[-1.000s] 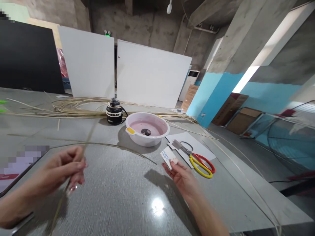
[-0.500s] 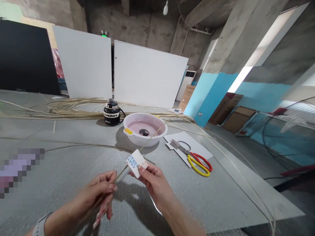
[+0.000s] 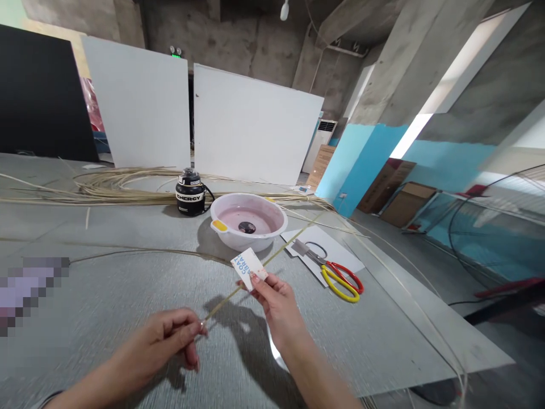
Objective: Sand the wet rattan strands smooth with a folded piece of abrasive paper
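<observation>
My left hand pinches the near end of a long thin rattan strip that slants up and to the right over the grey table. My right hand holds a small white piece of sandpaper with blue print folded against the strip, about a hand's width beyond my left fingers. Both hands hover low over the table's near middle.
A pink-white basin stands behind my hands, a black jar labelled ENERGY to its left. Red and yellow scissors lie on white paper to the right. Coiled rattan lies at the back; white boards stand behind.
My right hand lifted the sandpaper from beside the scissors and brought it left onto the strip. My left hand swung right and lowered, so the strip now points up to the right.
</observation>
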`<state>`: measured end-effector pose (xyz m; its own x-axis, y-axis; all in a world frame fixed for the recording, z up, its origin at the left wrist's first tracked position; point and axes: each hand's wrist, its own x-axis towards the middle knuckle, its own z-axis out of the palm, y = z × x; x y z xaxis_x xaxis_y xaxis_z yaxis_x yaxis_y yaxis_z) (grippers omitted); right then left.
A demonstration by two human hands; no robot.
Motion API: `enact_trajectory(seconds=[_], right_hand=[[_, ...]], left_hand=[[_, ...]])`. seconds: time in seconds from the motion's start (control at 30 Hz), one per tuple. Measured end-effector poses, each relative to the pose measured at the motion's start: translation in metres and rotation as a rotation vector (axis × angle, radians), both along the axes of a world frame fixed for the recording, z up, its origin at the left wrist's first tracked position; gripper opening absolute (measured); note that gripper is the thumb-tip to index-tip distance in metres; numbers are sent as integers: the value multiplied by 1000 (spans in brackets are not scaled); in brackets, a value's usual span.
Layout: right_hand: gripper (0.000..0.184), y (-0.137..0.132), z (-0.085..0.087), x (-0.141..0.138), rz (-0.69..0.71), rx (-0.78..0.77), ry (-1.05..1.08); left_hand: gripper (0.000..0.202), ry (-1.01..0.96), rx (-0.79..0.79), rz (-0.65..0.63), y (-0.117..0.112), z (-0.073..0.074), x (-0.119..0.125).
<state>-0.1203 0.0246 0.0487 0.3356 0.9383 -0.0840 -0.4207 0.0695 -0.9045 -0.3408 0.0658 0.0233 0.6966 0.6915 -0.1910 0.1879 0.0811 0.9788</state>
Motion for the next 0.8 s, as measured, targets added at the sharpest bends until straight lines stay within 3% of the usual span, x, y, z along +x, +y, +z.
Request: enact_trajectory(seconds=[0.1,0.33,0.57,0.7,0.8], right_hand=[[33,0,-1,-3,-6,6,-1],[30,-15,-12,-42,173,-83,-9],[28,-24,-20,-51,150,-130,81],[27,-18,-24,-36,97,-151,122],[32,-6,-22,3,37,-77,92]], left_hand=[[47,51,54,-19,-3,3,0],[44,39,76,-14,-10,2,16],[46,89,123,-49,-14,-1,14],[50,63,-12,-90,-15,-5,3],[47,54,-70,-91,-16,-20,-22]])
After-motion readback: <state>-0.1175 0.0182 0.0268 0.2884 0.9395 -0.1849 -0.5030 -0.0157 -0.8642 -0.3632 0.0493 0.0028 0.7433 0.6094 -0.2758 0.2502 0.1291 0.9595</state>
